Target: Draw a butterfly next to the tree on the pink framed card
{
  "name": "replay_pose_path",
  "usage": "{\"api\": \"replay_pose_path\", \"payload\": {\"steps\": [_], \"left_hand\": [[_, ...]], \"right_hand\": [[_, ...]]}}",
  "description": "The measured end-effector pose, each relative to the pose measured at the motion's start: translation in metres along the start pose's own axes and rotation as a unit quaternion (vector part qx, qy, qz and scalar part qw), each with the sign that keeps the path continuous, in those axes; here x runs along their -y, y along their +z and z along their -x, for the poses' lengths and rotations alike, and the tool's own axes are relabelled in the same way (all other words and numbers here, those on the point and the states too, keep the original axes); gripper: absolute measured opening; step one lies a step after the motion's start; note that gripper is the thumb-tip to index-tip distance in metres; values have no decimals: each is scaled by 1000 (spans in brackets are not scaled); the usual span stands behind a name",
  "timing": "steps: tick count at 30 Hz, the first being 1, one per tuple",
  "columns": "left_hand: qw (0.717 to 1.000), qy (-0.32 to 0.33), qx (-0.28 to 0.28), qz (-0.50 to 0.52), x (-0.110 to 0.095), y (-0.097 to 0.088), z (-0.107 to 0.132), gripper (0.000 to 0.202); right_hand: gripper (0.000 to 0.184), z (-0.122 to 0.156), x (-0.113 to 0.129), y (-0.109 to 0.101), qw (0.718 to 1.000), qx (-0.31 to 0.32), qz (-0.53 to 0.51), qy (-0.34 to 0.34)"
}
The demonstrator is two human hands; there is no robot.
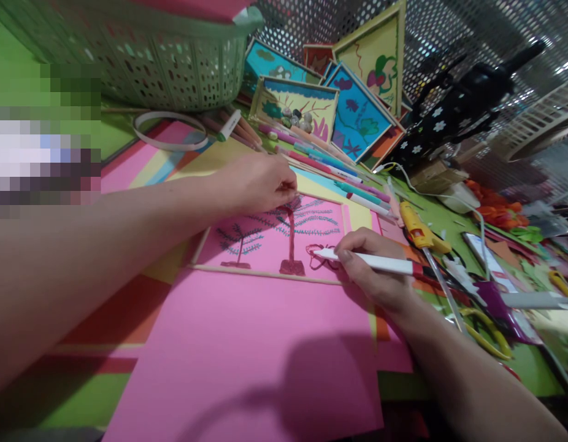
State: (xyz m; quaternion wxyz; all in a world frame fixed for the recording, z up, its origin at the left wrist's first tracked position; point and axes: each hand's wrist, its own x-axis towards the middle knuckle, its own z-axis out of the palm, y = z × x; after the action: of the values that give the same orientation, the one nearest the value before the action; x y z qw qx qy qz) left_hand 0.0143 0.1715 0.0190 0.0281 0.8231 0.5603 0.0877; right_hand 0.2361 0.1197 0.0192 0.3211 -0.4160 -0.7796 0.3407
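Here, right hand [376, 270]: fingers clenched around a white marker [385, 263] in a writing grip, heel of the hand resting on the paper just beyond the card's near right corner.
Marker, long axis: nearly level across the view, from the tip at the left to a red band at the right, near the wrist.
Marker, heading: tip points to the person's left and slightly away, toward the tall tree.
Marker, position: tip touching the pink drawing card [265, 242] at a small red outline figure [317, 259], just right of the tall tree's red trunk [292, 242].
Left hand [256, 183]: fingers curled, tips down at the card's far edge above the tall tree; whether they pinch the edge or only press on it cannot be told.
Nearer hand: the right, since it holds the marker; the left lies well apart from the tip, across the card.
Card: flat, bordered by a thin stick frame [265, 274], lying on a large pink paper sheet [247, 350].
Surroundings: row of coloured markers [339, 178] beyond the card; yellow glue gun [419, 232] to the right; green basket [173, 67] and framed pictures [357, 110] at the back.
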Motion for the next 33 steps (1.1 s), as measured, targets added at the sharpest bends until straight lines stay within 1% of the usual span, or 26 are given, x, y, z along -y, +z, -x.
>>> {"api": "replay_pose_path", "payload": {"steps": [8,14,21,27,33], "left_hand": [[1000,14,-6,15,1,-1,2,32],[1000,8,-7,11,1,0,0,30],[1000,15,-3,24,-1,-4,4,32],[1000,3,1,20,-1,-3,2,30],[1000,12,1,29,-1,-5,3,30]], "right_hand": [[13,2,-4,1,999,6,-28,19],[12,1,-4,2,999,14,-27,16],[13,2,-4,2,998,16,-47,23],[15,2,-3,2,998,15,-44,41],[14,1,-1,1,999,18,-35,32]]}}
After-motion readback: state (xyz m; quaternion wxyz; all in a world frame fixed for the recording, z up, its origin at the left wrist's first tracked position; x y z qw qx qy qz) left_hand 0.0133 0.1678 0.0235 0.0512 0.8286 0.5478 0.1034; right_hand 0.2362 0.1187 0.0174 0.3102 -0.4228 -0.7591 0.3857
